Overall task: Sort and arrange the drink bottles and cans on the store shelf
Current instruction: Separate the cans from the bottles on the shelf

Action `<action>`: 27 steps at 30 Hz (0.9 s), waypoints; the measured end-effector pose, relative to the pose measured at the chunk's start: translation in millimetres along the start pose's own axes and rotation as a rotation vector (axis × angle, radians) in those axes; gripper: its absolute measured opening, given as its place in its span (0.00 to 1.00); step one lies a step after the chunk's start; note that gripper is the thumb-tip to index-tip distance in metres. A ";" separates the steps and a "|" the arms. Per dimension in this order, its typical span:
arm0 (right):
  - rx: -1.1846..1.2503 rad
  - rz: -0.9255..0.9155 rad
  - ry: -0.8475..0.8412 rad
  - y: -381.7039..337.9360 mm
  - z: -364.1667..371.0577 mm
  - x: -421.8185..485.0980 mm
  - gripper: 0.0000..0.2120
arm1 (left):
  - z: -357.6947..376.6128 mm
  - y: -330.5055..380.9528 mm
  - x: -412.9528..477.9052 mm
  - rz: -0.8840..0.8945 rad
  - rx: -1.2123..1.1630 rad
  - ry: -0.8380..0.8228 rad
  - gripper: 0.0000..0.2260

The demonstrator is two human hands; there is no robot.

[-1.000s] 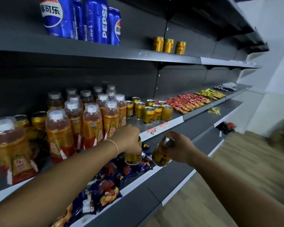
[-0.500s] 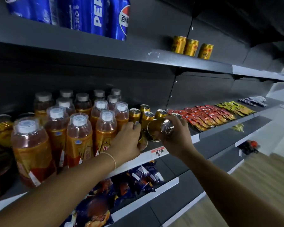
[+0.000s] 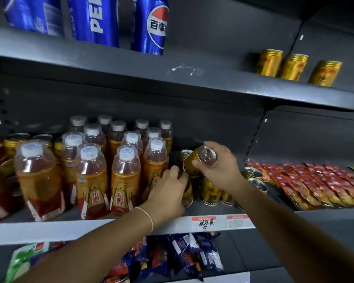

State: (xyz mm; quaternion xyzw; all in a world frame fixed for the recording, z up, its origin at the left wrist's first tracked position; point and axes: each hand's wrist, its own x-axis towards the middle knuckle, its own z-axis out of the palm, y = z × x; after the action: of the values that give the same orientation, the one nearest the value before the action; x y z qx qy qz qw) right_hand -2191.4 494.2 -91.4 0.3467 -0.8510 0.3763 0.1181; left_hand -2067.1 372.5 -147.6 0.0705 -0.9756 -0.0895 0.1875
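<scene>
My left hand (image 3: 168, 190) grips a gold can (image 3: 188, 194) standing on the middle shelf (image 3: 110, 225), just right of the orange drink bottles (image 3: 125, 176). My right hand (image 3: 221, 168) holds a second gold can (image 3: 200, 160) tilted on its side, bottom toward me, above the group of gold cans (image 3: 209, 190) on that shelf. More gold cans (image 3: 253, 174) stand to the right of my right wrist.
Blue Pepsi cans (image 3: 149, 25) and three gold cans (image 3: 292, 66) stand on the upper shelf (image 3: 192, 78). Red snack packets (image 3: 315, 182) cover the middle shelf's right part. Snack bags (image 3: 182, 256) lie on the lower shelf. More gold cans (image 3: 14, 139) stand at the far left.
Both hands rose from the lower shelf edge to the middle shelf with a gold can each. The left can now stands on the shelf; the right can hovers tilted above the can group.
</scene>
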 end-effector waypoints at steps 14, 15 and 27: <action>0.100 -0.038 -0.269 33.8 33.4 52.3 0.24 | 32.5 11.2 14.3 -0.063 0.016 0.091 0.26; 0.108 -0.037 -0.290 35.5 34.7 54.8 0.22 | 34.4 11.2 14.9 -0.078 -0.001 0.098 0.26; -0.046 -0.286 -0.449 44.2 50.1 65.7 0.08 | 39.3 14.4 9.8 -0.242 -0.168 0.183 0.21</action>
State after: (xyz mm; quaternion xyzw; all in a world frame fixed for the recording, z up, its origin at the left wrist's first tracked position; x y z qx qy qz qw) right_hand -2266.6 446.1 -120.3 0.5353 -0.8067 0.2500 -0.0136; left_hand -2092.5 390.6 -177.2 0.1793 -0.9281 -0.1856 0.2685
